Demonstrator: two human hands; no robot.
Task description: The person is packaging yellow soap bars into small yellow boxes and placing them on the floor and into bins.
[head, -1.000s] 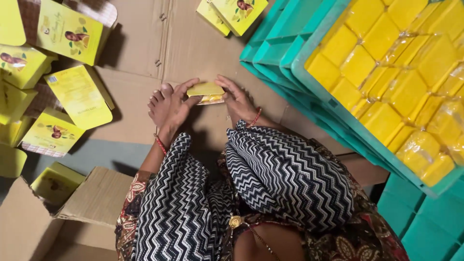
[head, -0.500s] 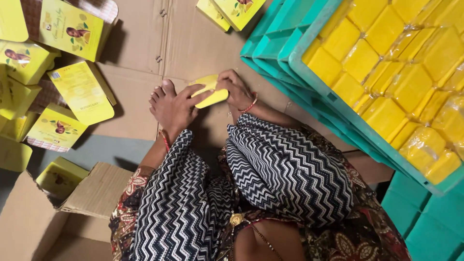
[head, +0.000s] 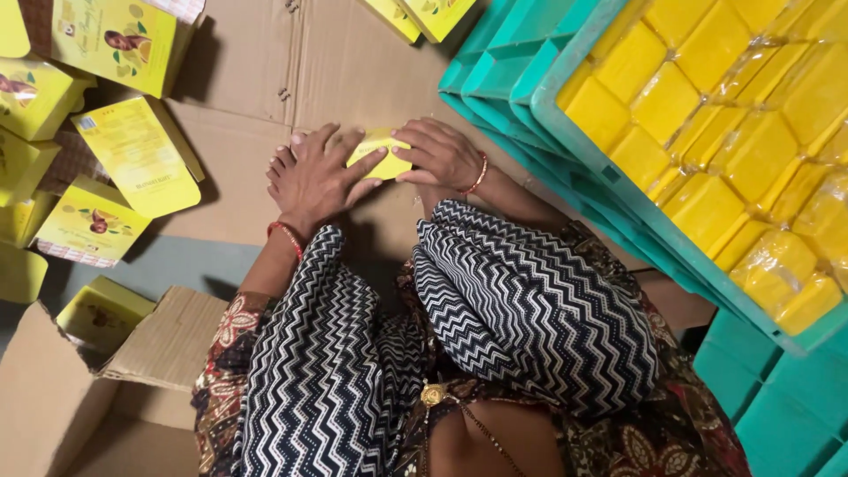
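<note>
Yellow, flat and glossy, the small carton (head: 382, 152) is sitting clamped between our left hand (head: 322, 177) and right hand (head: 442, 155) over corrugated cardboard (head: 247, 79).

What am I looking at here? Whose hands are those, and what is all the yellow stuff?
A person wears a camera on their head, so you look down at their own lap and hands. The left hand and right hand together hold one small yellow packet above flattened cardboard on the floor. Yellow printed boxes lie on the left. On the right, a green crate is full of yellow blocks in clear wrap. An open cardboard carton sits at the lower left.
</note>
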